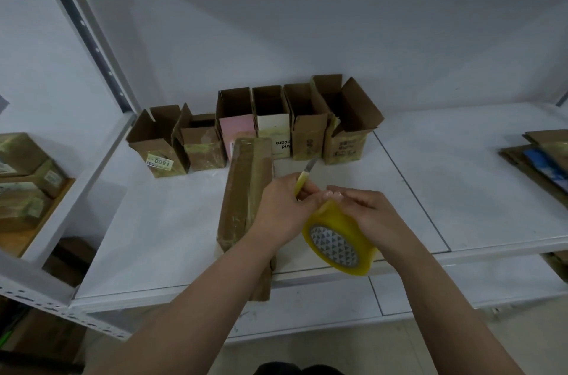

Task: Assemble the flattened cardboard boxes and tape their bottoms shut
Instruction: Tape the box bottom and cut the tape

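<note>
Forearms: both reach up from the bottom edge toward the middle of the white shelf (430,178), bare to the elbow.
Tape roll: yellowish clear tape roll (339,241) with a grey-and-white triangle-patterned core, tilted on edge over the shelf's front lip, just right of the long box.
Right hand: the right hand (365,211) lies over the top of the tape roll, fingers curled round its rim, fingertips meeting the other hand.
Left hand: the left hand (284,208) grips a yellow-handled knife (305,175), blade pointing up and away toward the row of boxes; the wrist crosses over the long box.
Long box: a closed brown cardboard box (242,190) lies lengthwise on the shelf, its upper face glossy with tape, its near end overhanging the shelf front, its far end touching the row behind.
Row of boxes: six small assembled boxes (255,128) stand upright side by side against the back, flaps open upward; one has a pink front, one a cream front with upside-down print, the leftmost a yellow label reading 1600 upside down.
Flat stack: flattened cardboard pieces (541,159) lie at the shelf's far right edge, well apart from the hands.
Left bay: taped brown boxes (24,178) piled on the neighbouring shelf unit at the left edge.
</note>
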`<state>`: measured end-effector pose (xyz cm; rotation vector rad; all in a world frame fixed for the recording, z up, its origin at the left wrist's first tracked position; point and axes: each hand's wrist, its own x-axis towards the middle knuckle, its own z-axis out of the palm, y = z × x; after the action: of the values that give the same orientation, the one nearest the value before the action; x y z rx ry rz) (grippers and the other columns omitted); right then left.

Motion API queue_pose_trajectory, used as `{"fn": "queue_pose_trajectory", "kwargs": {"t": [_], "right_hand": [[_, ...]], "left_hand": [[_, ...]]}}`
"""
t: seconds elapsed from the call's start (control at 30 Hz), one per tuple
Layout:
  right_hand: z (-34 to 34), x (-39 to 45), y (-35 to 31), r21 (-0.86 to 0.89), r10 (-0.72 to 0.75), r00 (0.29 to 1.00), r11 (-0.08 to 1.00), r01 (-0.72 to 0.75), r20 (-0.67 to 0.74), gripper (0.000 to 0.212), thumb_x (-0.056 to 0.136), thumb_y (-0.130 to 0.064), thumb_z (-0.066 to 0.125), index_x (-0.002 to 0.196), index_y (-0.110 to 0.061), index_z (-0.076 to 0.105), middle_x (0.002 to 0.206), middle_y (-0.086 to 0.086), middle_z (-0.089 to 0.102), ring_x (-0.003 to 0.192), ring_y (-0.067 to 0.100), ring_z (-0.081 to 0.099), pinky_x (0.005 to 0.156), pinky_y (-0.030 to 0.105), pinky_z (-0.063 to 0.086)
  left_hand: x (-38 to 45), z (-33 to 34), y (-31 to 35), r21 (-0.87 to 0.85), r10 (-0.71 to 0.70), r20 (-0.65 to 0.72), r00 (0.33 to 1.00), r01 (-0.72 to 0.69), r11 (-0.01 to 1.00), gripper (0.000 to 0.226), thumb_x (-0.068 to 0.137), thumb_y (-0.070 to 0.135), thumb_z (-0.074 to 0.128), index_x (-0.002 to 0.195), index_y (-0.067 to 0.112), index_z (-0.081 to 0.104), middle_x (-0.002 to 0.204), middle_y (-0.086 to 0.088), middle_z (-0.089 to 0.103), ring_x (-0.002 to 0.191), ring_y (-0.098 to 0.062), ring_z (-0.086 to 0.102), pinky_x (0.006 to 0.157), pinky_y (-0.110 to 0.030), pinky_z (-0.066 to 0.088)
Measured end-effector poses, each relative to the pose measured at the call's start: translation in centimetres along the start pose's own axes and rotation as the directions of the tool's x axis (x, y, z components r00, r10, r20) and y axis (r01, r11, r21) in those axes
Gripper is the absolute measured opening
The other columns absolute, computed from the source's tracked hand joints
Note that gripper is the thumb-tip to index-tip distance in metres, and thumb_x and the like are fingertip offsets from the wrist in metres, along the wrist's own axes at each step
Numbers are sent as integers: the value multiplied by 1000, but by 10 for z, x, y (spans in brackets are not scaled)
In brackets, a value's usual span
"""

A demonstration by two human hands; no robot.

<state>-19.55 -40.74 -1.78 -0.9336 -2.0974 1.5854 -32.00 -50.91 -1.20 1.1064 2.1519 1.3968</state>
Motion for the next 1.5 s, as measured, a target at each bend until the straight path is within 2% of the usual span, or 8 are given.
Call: {"fn": "queue_pose_trajectory", "kwargs": {"t": [0.1,0.3,0.63,0.87,1.0,1.17,1.33,1.5], "right_hand": [[4,2,3,-102,-40,990,994,27,-133,38,100,-42,45,134,-30,56,129,-3,60,114,14,55,97,32,42],[12,7,6,-565,-238,921,825,24,-308,60,89,-64,25,133,-34,53,69,-8,57,81,23,63,66,30,40],[8,11,10,-382,-286,884,914,136,-369,57,86,-63,34,124,-29,59,65,-11,55,68,4,53,63,25,39],[15,23,15,-383,-275,826,920,78,-492,34,95,-42,54,125,-27,52,61,-8,56,59,6,52,56,26,33],[18,28,16,-494,-290,830,869,20,-476,39,97,-43,50,132,-28,46,74,-6,63,63,18,54,59,29,32],[27,33,24,-621,-309,841,783,-41,-445,38,99,-46,43,132,-28,45,75,-4,65,61,24,58,55,27,33],[19,36,51,-719,-340,818,684,-124,-465,33,97,-35,52,126,-21,55,58,0,54,48,25,48,49,25,25],[32,35,85,-733,-224,910,670,-116,-349,42,93,-33,60,130,-16,52,98,11,69,93,34,64,73,39,50]], "left_hand": [[1,2,7,25,-23,-15,1000,24,999,24,85,29,72,64,23,61,63,10,61,58,2,56,55,-12,42],[-12,21,21,-392,-332,64,941,330,859,30,92,20,65,66,7,58,36,13,40,34,-2,36,44,-19,32],[-10,1,20,-364,-294,45,955,289,885,21,92,21,66,72,14,69,74,-1,70,39,3,48,48,-14,36],[-15,-15,24,-312,-308,296,904,396,864,22,98,27,56,98,11,71,99,-5,75,45,-8,34,49,-21,35],[-15,-25,25,-218,-300,367,881,395,893,32,94,36,60,102,6,70,61,-5,55,45,-8,34,47,-19,31],[-18,-41,26,-214,-303,269,914,363,907,27,95,33,60,93,6,64,48,6,42,41,-6,36,45,-21,33],[-12,-95,12,-311,-348,-5,938,329,892,23,96,39,53,104,21,67,92,7,74,51,-8,37,52,-22,33],[-8,-114,-49,-153,-489,-205,848,465,872,30,101,38,44,114,15,60,96,3,66,78,-15,49,86,-38,43]]}}
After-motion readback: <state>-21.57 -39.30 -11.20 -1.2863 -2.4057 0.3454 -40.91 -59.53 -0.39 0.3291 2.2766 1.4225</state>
